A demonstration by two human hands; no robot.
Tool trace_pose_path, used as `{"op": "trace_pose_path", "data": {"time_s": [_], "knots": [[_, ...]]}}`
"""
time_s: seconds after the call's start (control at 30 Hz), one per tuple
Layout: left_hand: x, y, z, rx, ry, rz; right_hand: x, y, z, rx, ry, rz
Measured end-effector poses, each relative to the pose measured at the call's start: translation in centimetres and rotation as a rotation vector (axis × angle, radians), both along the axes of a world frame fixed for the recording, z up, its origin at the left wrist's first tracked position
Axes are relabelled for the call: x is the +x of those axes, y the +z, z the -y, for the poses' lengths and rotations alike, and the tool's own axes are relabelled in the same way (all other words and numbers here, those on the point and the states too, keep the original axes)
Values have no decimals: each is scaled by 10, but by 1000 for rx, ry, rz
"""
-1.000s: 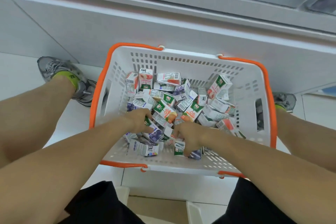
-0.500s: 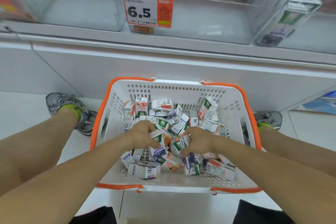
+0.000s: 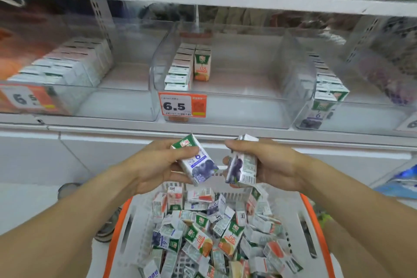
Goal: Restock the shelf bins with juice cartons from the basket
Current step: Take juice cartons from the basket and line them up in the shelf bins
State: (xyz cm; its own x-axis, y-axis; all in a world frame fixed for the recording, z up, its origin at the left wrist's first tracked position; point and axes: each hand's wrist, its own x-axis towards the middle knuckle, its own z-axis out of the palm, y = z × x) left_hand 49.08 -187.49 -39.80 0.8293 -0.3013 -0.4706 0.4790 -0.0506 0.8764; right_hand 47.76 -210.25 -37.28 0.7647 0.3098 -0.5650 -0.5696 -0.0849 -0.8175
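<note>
- Left hand (image 3: 155,165) grips one purple grape carton (image 3: 195,160), thumb across its upper face, fingers curled beneath; carton tilted, green top toward 11 o'clock.
- Right hand (image 3: 270,162) grips a second grape carton (image 3: 241,168), possibly with another behind it; cannot tell for certain. Fingers curled round the side, barcode face toward the camera.
- Both cartons are held above the far rim of the basket (image 3: 115,232), just beside each other, below the shelf edge.
- Basket sits at 6 o'clock, holding many mixed juice cartons (image 3: 203,235): orange, purple and red-labelled, lying jumbled.
- Shelf bins: left bin (image 3: 126,106) at 10 o'clock, part filled; middle bin (image 3: 237,106) at 12 o'clock with orange cartons (image 3: 202,64) and a 6.5 price tag (image 3: 182,105); right bin (image 3: 352,117) at 2 o'clock with a row of grape cartons (image 3: 327,95).
- Judgement: step in hand is carrying the grape cartons to a bin; matching labels point to the right bin.
- To do well: turn each carton upright, label forward, and set it against the existing row, not drop it in loose.
- Risk: crushing a corner by squeezing.
</note>
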Motion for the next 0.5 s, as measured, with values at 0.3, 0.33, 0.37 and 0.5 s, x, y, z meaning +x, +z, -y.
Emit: {"op": "trace_pose_path", "data": {"time_s": [0.3, 0.33, 0.37, 0.5], "knots": [[2, 6, 10, 148, -102, 64, 9, -4, 6, -53, 284, 66], [2, 7, 11, 152, -112, 75, 9, -3, 5, -83, 258, 110], [1, 9, 12, 150, -117, 82, 8, -3, 3, -116, 203, 160], [-2, 12, 19, 65, -172, 27, 2, -6, -8, -325, 77, 414]]}}
